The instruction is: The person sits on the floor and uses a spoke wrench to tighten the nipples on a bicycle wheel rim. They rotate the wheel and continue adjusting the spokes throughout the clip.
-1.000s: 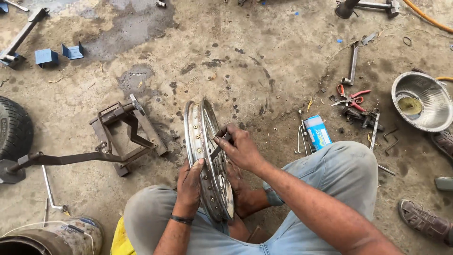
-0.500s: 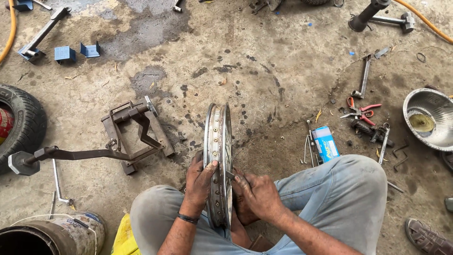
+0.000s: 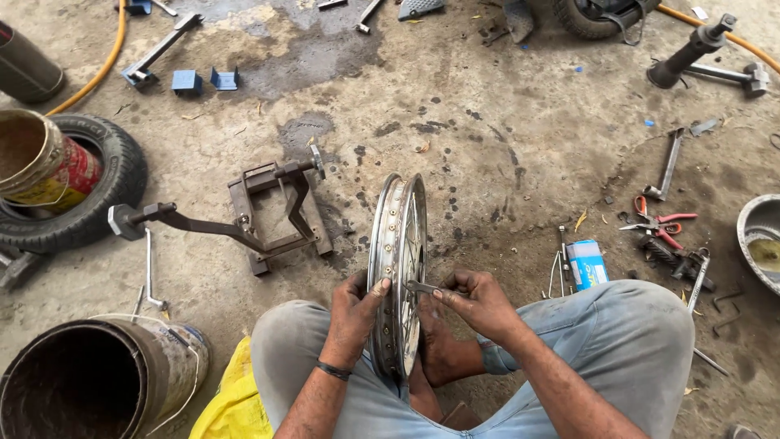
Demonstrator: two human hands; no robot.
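Observation:
A chrome spoked wheel rim (image 3: 396,244) stands upright on edge between my knees on the concrete floor. My left hand (image 3: 355,311) grips the rim's near left side, thumb on the rim wall. My right hand (image 3: 477,302) holds a small flat metal spoke wrench (image 3: 421,287), its tip against the spokes on the rim's right side. My bare foot sits under the right hand behind the wheel.
A rusty metal stand with a long lever (image 3: 244,215) lies left of the rim. A tyre with a tin can (image 3: 61,179) is at far left, a dark bucket (image 3: 89,378) at bottom left. Red pliers (image 3: 660,226), a blue box (image 3: 587,262) and loose tools lie right. A steel bowl (image 3: 762,240) is at the edge.
The view has shifted, so the wheel sits more central. My right hand has moved from the rim's inner side out to its right, holding the wrench at the spokes. The left hand keeps its grip.

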